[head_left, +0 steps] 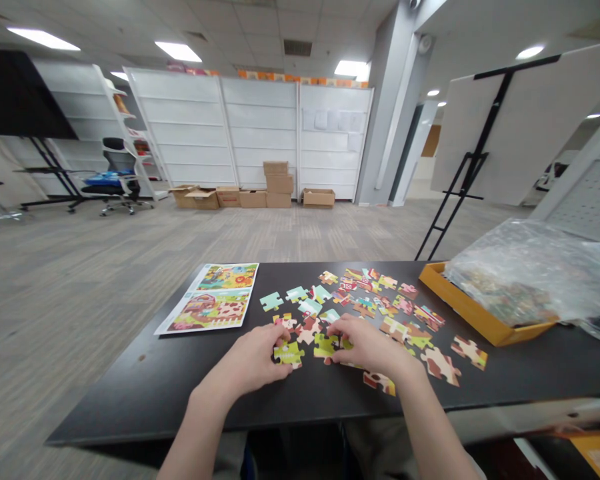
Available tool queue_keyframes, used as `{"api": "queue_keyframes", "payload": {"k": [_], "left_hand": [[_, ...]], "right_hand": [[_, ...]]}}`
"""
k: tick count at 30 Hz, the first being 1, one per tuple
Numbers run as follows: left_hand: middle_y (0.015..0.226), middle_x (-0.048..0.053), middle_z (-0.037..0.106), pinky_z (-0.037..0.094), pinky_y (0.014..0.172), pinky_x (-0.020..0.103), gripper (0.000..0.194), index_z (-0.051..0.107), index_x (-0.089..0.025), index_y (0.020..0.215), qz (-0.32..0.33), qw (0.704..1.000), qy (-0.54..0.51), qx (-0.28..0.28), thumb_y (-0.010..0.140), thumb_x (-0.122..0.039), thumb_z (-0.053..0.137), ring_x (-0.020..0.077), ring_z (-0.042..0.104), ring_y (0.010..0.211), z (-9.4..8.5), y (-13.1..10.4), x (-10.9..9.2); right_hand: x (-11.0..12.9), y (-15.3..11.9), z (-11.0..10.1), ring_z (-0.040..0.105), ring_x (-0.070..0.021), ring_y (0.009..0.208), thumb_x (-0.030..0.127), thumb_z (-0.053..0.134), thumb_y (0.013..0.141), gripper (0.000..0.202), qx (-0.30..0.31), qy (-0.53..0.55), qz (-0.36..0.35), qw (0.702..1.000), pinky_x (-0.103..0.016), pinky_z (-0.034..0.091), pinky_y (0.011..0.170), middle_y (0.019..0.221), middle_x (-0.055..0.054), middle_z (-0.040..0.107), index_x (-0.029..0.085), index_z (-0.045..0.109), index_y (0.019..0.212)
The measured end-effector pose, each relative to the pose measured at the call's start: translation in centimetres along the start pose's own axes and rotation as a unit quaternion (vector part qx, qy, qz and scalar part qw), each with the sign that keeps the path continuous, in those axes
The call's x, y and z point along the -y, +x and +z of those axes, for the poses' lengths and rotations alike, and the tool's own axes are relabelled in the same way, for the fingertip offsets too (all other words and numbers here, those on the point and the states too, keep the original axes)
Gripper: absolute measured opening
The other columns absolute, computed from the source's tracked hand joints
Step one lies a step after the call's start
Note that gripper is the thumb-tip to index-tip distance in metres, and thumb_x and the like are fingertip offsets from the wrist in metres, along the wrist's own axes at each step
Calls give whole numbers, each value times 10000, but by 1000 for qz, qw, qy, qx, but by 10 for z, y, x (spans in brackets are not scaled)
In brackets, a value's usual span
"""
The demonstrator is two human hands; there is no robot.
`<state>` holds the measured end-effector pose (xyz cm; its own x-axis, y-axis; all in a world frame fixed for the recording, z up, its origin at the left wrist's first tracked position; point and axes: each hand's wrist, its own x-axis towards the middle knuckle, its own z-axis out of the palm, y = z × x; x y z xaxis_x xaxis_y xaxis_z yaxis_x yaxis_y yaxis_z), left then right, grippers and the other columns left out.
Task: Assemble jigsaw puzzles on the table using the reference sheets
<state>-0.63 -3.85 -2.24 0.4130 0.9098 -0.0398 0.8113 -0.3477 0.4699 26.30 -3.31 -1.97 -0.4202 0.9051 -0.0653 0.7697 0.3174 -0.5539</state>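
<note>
On the black table, my left hand (255, 357) has its thumb and fingers around the left edge of a green puzzle piece (290, 354). To its right, my right hand (363, 343) grips another green piece (324, 345) between thumb and fingers. A gap separates these two pieces. Just above them lie a brown and cream piece (309, 329) and a pink and cream piece (286, 322). Light blue pieces (271, 301) are spread further back. Many colourful loose pieces (364, 305) lie beyond my right hand, and brown spotted ones (441, 365) are to its right.
A printed picture sheet (213, 298) lies at the table's left. At the right is an orange box (473, 308) with clear plastic wrapping (530, 267) over it. Cardboard boxes (279, 183), a wheeled chair (117, 175) and a black stand (463, 183) are beyond the table.
</note>
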Motion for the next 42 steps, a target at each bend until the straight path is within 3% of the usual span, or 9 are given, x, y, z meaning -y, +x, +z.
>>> {"api": "queue_keyframes", "payload": {"k": [4, 8, 14, 20, 25, 31, 36, 39, 42], "left_hand": [[946, 14, 684, 414, 660, 275, 391, 662, -221, 1070, 3, 1000, -21, 5, 746, -429, 727, 202, 614, 792, -1, -2, 4], [874, -16, 647, 392, 638, 268, 454, 639, -221, 1172, 27, 998, -48, -6, 773, -426, 710, 162, 569, 695, -3, -4, 6], [898, 3, 656, 440, 720, 291, 467, 623, -215, 1243, 71, 995, -42, -51, 800, -347, 691, 188, 619, 769, 0, 3, -14], [1209, 60, 692, 482, 932, 351, 479, 602, -235, 1270, 153, 986, -51, -47, 810, -321, 704, 261, 656, 1081, 22, 25, -53], [1220, 55, 683, 501, 943, 365, 469, 595, -253, 1269, 183, 983, -22, -16, 822, -344, 702, 273, 652, 1124, 39, 40, -79], [1119, 65, 654, 504, 905, 383, 332, 645, -246, 1155, 176, 984, 36, -7, 829, -304, 655, 281, 630, 1090, 50, 47, -86], [1239, 39, 620, 453, 1011, 413, 338, 667, -277, 1134, 226, 974, -11, 0, 814, -354, 743, 269, 578, 1142, 54, 44, -92], [1194, -2, 641, 444, 1025, 398, 354, 709, -311, 1070, 246, 968, -32, 33, 762, -434, 833, 258, 572, 1145, 59, 44, -99], [1158, 0, 660, 448, 1016, 392, 260, 727, -319, 1069, 234, 971, -22, 33, 836, -420, 783, 255, 569, 1151, 63, 46, -104]], "right_hand": [[-13, -10, -16, 636, -232, 991, 286, 737, 805, 276, -32, 17, 24, 999, -320, 485, 843, 1076, -63, 690, 224, 706, 1073], [-37, -28, -36, 649, -234, 944, 341, 699, 815, 260, -76, 27, 93, 992, -323, 493, 792, 1029, -68, 712, 209, 692, 1038], [-55, -50, -42, 616, -180, 730, 273, 771, 659, 288, -16, 70, 190, 979, -260, 450, 625, 792, -12, 651, 196, 651, 910], [-60, -55, -37, 572, -168, 721, 260, 825, 563, 406, -17, 30, 203, 978, -254, 393, 606, 798, 18, 612, 208, 618, 909], [-73, -59, -37, 522, -154, 717, 179, 773, 586, 352, -39, 22, 198, 979, -252, 381, 619, 775, 32, 554, 199, 623, 904], [-79, -58, -36, 539, -163, 736, 177, 756, 645, 286, -64, 24, 175, 982, -258, 389, 646, 759, 30, 556, 193, 651, 910], [-82, -56, -34, 528, -156, 724, 154, 740, 657, 249, -78, 15, 182, 980, -255, 377, 631, 743, 33, 550, 193, 653, 887], [-86, -56, -32, 517, -145, 710, 154, 747, 653, 253, -81, 33, 177, 980, -248, 368, 615, 746, 35, 554, 196, 655, 886], [-89, -59, -32, 506, -135, 693, 185, 767, 653, 290, -75, 59, 165, 982, -245, 360, 605, 758, 40, 553, 197, 660, 922]]}}
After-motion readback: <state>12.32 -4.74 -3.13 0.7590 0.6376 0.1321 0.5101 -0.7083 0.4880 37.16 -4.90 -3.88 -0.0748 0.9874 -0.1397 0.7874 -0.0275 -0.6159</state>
